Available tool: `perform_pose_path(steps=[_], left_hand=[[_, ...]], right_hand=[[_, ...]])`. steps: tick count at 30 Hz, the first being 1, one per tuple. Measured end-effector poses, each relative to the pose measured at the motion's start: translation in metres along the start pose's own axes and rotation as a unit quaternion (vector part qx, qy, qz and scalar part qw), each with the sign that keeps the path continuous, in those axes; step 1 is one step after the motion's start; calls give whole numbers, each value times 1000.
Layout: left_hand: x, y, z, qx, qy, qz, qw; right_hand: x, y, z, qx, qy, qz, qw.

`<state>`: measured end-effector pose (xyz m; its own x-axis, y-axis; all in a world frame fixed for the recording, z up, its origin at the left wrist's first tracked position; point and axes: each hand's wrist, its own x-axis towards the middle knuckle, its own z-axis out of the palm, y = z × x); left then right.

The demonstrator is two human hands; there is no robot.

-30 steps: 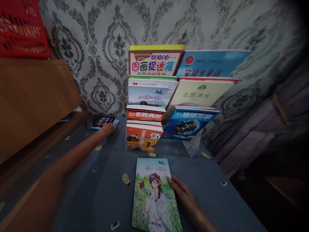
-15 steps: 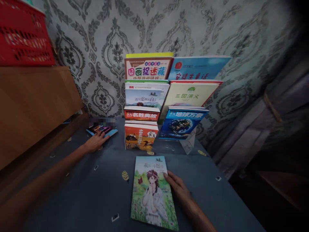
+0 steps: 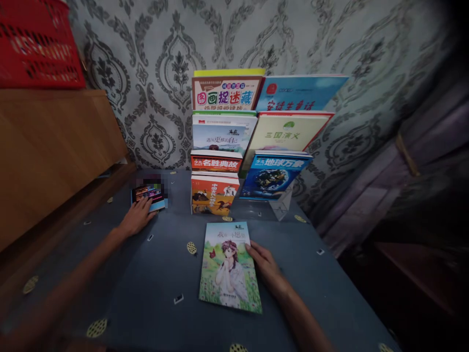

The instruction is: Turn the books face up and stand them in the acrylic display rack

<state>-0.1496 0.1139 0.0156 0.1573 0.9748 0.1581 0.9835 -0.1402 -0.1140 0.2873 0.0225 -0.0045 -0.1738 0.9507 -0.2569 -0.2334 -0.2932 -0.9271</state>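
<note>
A paperback book (image 3: 229,274) with a drawn figure in a meadow on its cover lies flat on the table in front of me. My right hand (image 3: 266,264) grips its right edge, thumb on the cover, the other fingers largely hidden. At the far left, my left hand (image 3: 138,215) rests on a smaller dark-covered book (image 3: 158,205) with a light blue border, its fingers stretched out over the lower left of the cover. Part of that book is blurred out. Behind the meadow book stands a clear display rack (image 3: 284,208) holding several upright books in two columns.
A wooden cabinet (image 3: 54,156) with a red plastic basket (image 3: 40,49) on top stands at the left. Patterned wallpaper (image 3: 179,63) closes off the back. A tied curtain (image 3: 388,186) hangs on the right beside the edge of the dark blue tablecloth (image 3: 146,293).
The left-hand book has turned and shifted a little left under my left hand. My view has tilted down slightly, and my right hand stays at the meadow book's edge.
</note>
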Motion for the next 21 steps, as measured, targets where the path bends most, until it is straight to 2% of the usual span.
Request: perform_pose_path(steps=[4,8,10,13,15,16,18,21], left_hand=[[2,11,2,31,13,-8,999],[-5,14,-12,39,22,-2,999],[-11,23,-19,31,35,-9,999],[-27,56,-21,-27,77,-21,996],[-41,90,-17,-150,84,-3,985],[-49,109,-13,-237,79,-8,968],[-60,149,-7,-409,53,-34,910],[-64,199,-6,-618,-5,-118,777]], right_hand=[[0,1,2,7,1,-6,1000],[-2,1,4,-6,8,-17,1000],[-4,0,5,-3,1,-33,999],[-4,2,4,2,-9,-54,999],[-2,4,3,5,-13,-57,998],[-1,6,2,7,-14,-60,998],[0,7,1,12,-18,-73,997],[-3,6,2,17,-45,-103,994]])
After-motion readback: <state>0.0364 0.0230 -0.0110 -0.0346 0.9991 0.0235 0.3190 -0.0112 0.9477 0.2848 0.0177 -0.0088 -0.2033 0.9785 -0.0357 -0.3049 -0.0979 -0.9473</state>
